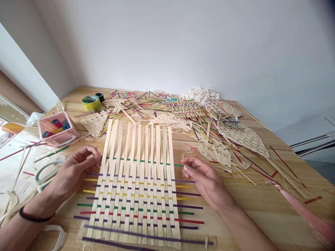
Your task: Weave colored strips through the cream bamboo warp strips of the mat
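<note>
A half-woven mat [137,195] of pale bamboo strips lies on the table before me, with purple, yellow, green and red strips running across it. Its loose pale ends point away from me. Farther up, apart from the woven rows, a thin green strip [141,160] passes crosswise among the pale strips. My left hand [74,170] pinches its left end between thumb and fingers. At the other side, my right hand [202,177] pinches the right end. Clear tape [86,232] and purple strips cover the mat's near edge.
Scissors [43,176] and a pink box [59,129] with thread spools are on the left. Tape rolls [91,103] stand behind. Loose strips and woven pieces [184,108] cover the back. A woven fan [243,137] and pink tassel [305,211] lie right. A wall [167,45] rises behind.
</note>
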Available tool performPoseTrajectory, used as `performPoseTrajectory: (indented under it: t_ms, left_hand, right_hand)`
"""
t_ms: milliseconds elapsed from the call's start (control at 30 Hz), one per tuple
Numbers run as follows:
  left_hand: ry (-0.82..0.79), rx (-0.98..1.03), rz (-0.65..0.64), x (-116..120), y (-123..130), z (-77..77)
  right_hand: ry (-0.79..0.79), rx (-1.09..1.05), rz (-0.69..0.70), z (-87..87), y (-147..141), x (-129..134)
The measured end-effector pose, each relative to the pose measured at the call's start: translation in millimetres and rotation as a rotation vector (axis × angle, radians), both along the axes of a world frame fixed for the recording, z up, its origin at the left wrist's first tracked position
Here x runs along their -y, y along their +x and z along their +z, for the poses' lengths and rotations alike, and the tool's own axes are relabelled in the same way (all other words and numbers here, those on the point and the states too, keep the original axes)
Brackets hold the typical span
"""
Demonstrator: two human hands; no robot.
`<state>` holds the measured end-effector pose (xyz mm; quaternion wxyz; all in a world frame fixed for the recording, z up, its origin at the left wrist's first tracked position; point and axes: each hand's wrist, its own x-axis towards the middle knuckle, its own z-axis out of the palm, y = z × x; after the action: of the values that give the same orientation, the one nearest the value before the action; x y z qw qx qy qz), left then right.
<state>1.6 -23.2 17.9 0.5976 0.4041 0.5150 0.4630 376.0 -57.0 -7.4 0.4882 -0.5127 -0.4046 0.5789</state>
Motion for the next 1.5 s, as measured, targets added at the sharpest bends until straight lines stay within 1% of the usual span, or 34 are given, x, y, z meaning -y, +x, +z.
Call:
performPoseTrajectory:
  t_ms: [100,333,533,833,1033,1133,1200,1333,1500]
  left_hand:
    - [0.003,0.019,0.012,-0.4,-0.5,-1.5]
    - [-0.010,0.010,-0.008,-0.7,-4.1,-5.1]
    - [-0.038,-0.011,-0.034,-1.8,-6.8,-8.2]
    - [-0.039,-0.023,-0.044,-0.5,-6.0,-5.4]
    - [-0.029,-0.019,-0.047,1.9,-2.0,2.7]
    - [-0.043,-0.014,-0.045,3.4,-2.0,4.4]
    - [-0.056,-0.025,-0.050,3.8,-2.6,4.6]
    - [-0.071,-0.055,-0.017,2.9,-3.7,3.4]
    - [-0.086,-0.064,-0.057,1.3,-4.7,-0.7]
  right_hand:
    - [-0.005,-0.002,-0.022,-1.8,-0.9,-0.7]
    - [0.025,0.003,-0.107,-7.5,-3.0,-0.8]
    - [0.038,-0.012,-0.131,-10.4,-4.0,-0.6]
    - [0.070,-0.025,-0.070,-11.5,-5.4,-0.5]
    - [0.087,0.117,-0.049,-14.9,-3.7,1.0]
    - [0.094,0.143,-0.054,-15.4,-3.7,1.5]
    - [0.092,0.152,-0.055,-15.1,-4.2,1.8]
    - [0.093,0.159,-0.048,-15.4,-4.4,1.6]
    - [0.132,0.186,-0.001,-14.1,-4.1,0.2]
